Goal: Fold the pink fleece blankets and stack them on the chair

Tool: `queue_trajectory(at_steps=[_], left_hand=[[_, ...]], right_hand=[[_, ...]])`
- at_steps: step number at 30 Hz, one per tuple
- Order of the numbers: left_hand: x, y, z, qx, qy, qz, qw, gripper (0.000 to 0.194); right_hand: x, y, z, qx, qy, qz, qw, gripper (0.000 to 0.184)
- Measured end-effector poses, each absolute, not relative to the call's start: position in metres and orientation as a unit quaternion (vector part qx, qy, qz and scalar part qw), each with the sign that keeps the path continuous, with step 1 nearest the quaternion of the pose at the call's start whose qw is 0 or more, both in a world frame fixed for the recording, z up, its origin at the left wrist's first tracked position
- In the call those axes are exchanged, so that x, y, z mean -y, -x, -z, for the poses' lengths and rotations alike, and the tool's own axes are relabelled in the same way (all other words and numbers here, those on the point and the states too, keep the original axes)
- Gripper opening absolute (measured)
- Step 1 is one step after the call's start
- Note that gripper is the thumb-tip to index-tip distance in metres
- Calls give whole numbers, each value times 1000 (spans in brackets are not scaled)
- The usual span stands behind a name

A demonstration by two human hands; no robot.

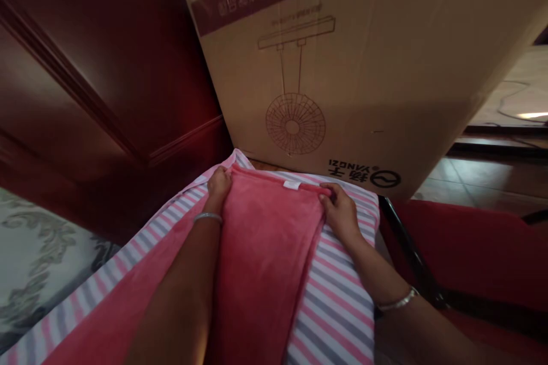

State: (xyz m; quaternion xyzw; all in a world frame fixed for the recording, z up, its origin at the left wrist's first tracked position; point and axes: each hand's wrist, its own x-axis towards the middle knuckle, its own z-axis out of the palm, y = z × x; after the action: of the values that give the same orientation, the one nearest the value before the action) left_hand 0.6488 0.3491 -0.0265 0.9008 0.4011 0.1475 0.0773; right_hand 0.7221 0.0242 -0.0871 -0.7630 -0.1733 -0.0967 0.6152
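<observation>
A plush coral-pink blanket [265, 239] lies folded in a long strip over a sheet [338, 302] with pink, grey and white stripes. My left hand [220, 182] grips the far left corner of the blanket, fingers closed on its edge. At the far right corner, my right hand [340, 211] pinches the hemmed edge between thumb and fingers. Between both hands, a small white label [291, 185] sticks out from the far hem. The near end of the blanket runs out of view below.
A big cardboard box [363, 68] with a fan drawing stands upside down just beyond the far edge. Dark red wooden panelling [107, 68] rises on the left. To the right is a red seat [466, 251] with a black frame, and tiled floor [483, 179] behind it.
</observation>
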Motion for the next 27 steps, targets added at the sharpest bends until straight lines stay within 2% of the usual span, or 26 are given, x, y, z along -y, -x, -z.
queue_trajectory(at_steps=[7, 9, 12, 16, 21, 27], left_hand=[[-334, -636, -4, -346, -926, -138, 55, 50], [-310, -624, -7, -302, -943, -130, 44, 47], [-261, -589, 3, -172, -979, -98, 38, 45], [-197, -517, 32, -24, -997, -57, 38, 54], [-154, -460, 55, -18, -998, -59, -2, 55], [-140, -462, 49, -35, -999, -30, -3, 53]], right_hand=[[-26, -725, 85, 139, 781, 83, 603, 40], [-26, -723, 83, 140, 789, 82, 592, 40], [-25, -720, 80, 147, 802, 82, 574, 36], [-24, -721, 74, 155, 826, 76, 537, 31], [-23, -727, 64, 185, 855, 67, 479, 30], [-20, -720, 63, 179, 907, 55, 377, 31]])
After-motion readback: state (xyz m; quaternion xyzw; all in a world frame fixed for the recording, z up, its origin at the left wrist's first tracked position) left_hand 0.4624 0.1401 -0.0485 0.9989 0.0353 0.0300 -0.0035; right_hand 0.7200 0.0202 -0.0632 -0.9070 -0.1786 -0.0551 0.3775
